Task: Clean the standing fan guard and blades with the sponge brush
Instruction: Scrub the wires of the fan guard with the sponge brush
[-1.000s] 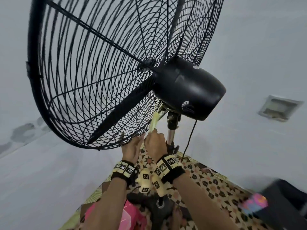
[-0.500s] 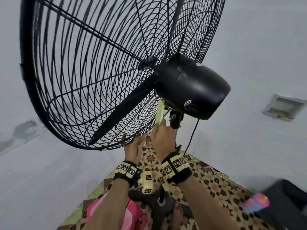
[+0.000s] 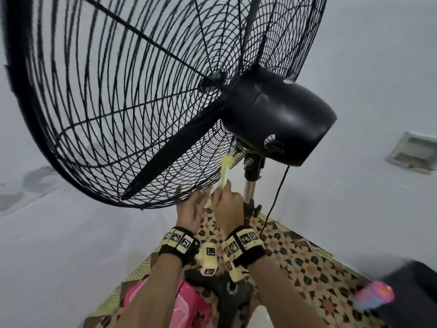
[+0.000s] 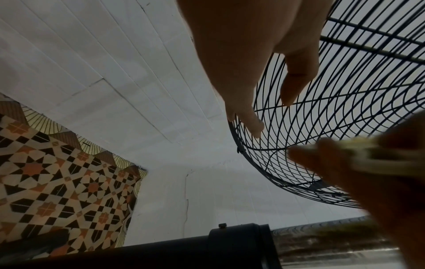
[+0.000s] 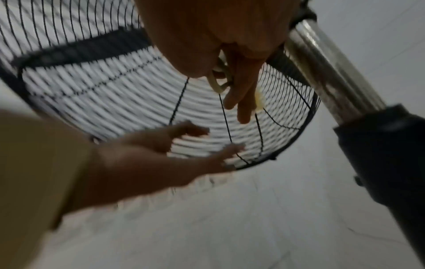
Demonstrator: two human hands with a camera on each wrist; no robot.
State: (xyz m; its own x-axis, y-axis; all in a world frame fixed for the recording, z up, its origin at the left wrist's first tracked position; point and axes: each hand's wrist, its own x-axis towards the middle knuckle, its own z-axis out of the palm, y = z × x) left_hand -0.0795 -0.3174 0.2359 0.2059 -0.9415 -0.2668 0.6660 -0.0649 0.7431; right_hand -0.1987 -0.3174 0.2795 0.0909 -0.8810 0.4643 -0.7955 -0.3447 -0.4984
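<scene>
Two hands are up under the fan, and I take the motor housing (image 3: pixel 279 117) as my landmark. The sponge brush (image 3: pixel 225 171) sits just below and to the left of it, its long axis running steeply up from my right hand (image 3: pixel 228 204) toward the housing, the yellow sponge tip against the lower wires of the guard (image 3: pixel 106 110). My right hand has its fingers curled round the brush handle, pinching it near the bottom end. My left hand (image 3: pixel 189 213) is further left of the housing, fingers spread and straight, tips touching the guard's bottom rim to steady it. One blade (image 3: pixel 175 150) slants down-left from the hub, behind those wires. The pole (image 3: pixel 249 189) drops straight below the housing, just right of my right hand. I judge the right hand nearer the work; the coming stroke should follow the brush's axis along the wires.
</scene>
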